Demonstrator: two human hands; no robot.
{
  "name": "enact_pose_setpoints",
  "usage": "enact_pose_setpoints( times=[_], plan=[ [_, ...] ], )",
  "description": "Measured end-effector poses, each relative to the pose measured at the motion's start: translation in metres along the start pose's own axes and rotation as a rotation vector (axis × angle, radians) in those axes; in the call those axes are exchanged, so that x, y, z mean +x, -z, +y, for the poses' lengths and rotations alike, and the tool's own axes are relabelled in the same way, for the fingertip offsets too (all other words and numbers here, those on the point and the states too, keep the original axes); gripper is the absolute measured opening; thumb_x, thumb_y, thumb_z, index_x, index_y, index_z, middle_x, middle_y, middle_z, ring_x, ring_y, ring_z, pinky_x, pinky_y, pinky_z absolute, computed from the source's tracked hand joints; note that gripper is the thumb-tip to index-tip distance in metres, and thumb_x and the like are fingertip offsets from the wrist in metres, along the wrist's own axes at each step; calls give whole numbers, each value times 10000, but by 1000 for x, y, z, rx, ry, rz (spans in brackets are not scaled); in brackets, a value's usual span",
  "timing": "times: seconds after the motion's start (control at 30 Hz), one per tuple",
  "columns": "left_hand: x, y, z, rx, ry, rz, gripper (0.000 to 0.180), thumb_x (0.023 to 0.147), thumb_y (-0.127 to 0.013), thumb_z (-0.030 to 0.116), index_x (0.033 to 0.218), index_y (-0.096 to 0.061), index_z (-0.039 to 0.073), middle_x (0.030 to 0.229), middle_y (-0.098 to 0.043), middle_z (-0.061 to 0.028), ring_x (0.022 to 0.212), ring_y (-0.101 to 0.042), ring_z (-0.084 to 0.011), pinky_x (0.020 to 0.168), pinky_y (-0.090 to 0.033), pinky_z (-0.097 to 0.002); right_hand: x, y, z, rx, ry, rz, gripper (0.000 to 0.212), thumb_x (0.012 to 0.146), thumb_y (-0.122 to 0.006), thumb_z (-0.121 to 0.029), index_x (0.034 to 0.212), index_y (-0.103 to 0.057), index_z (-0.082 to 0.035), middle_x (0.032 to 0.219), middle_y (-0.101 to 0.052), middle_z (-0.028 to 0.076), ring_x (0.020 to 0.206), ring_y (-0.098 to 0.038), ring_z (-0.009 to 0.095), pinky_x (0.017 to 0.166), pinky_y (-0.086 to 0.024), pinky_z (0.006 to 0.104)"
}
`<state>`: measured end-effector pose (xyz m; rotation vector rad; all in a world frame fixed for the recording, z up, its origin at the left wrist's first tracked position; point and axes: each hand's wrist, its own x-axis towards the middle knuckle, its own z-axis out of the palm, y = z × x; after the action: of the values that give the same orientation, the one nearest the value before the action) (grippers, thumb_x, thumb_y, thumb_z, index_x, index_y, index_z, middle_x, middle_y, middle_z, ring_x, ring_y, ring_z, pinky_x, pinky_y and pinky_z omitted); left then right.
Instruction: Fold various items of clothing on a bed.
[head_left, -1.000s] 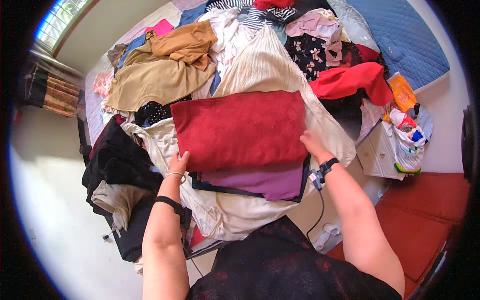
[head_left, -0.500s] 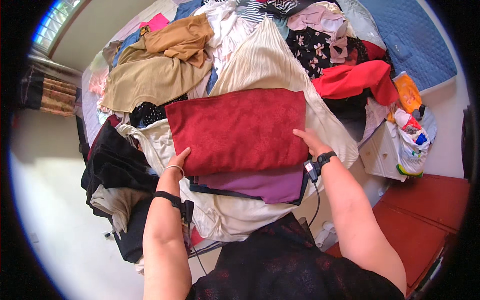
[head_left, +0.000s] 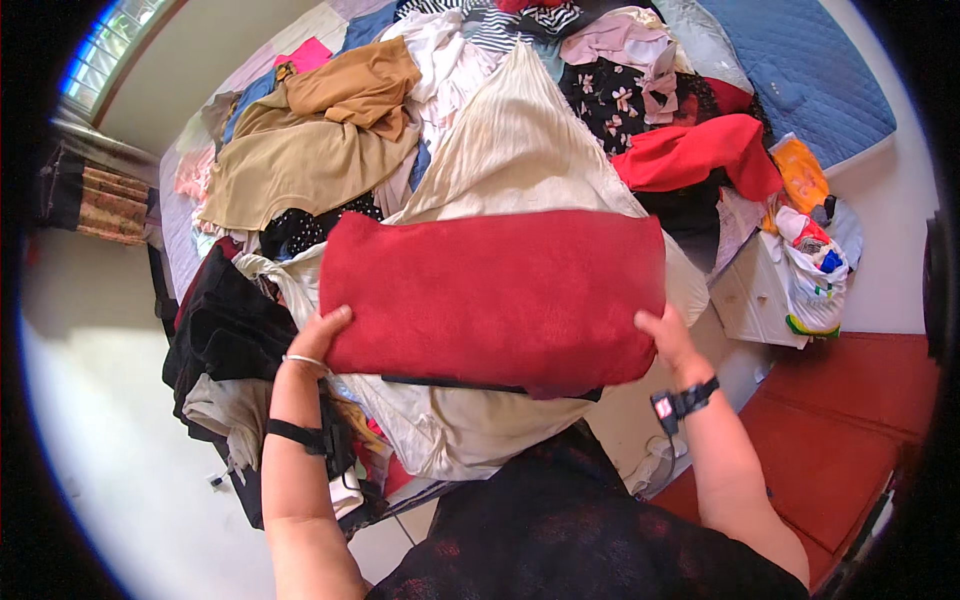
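A folded dark red cloth [head_left: 495, 300] stretches between my two hands, above a cream crinkled cloth [head_left: 520, 140] spread over the bed. My left hand [head_left: 318, 335] grips its left end, thumb on top and fingers tucked beneath. At the right end my right hand [head_left: 668, 338] pinches it the same way. Below the red cloth's near edge shows a thin strip of dark folded fabric [head_left: 480, 388]; the rest of that stack is hidden.
Beige garments [head_left: 300, 165] and a brown one [head_left: 355, 85] are heaped at the left. A bright red garment [head_left: 700, 155] and a floral black one [head_left: 615, 100] lie right. Black clothes [head_left: 235, 320] hang over the left edge. A white cabinet [head_left: 755, 290] with a plastic bag [head_left: 815, 285] stands right.
Both hands have moved apart and toward me, bringing the red cloth nearer and pulling it wider. It now covers the purple cloth that showed below it.
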<state>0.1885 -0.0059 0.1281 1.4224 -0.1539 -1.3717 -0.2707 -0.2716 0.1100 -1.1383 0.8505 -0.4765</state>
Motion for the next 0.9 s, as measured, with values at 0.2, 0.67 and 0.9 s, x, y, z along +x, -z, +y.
enact_pose_setpoints(
  times=[0.2,0.67,0.9],
  plan=[
    [29,37,-109,878,-32,597,581,767,-658,175,1247,-410,-41,1074,-579,-188,916,-597,-259,801,-480,-353,-53,-7,103,-168,-369,124,626,798,-604,-141,1337,-314,-8,1295,-453,134,1187,-446,240,1010,-338,380],
    [77,-71,-115,1821,-302,354,702,788,-534,518,1399,-280,282,1494,-142,20,1376,-74,-293,1048,-58,-617,62,-85,121,-1467,97,74,667,847,-525,-354,1409,-241,-132,1460,-154,177,1365,-93,316,1082,-33,539],
    [131,-58,-133,1708,-198,417,820,733,-570,571,1417,-216,288,1505,-44,-77,1376,-49,-320,1034,-108,-629,96,-73,154,-1508,170,109,724,790,-587,-323,1395,-249,-114,1453,-166,175,1359,-110,319,1085,-44,536]
  ],
)
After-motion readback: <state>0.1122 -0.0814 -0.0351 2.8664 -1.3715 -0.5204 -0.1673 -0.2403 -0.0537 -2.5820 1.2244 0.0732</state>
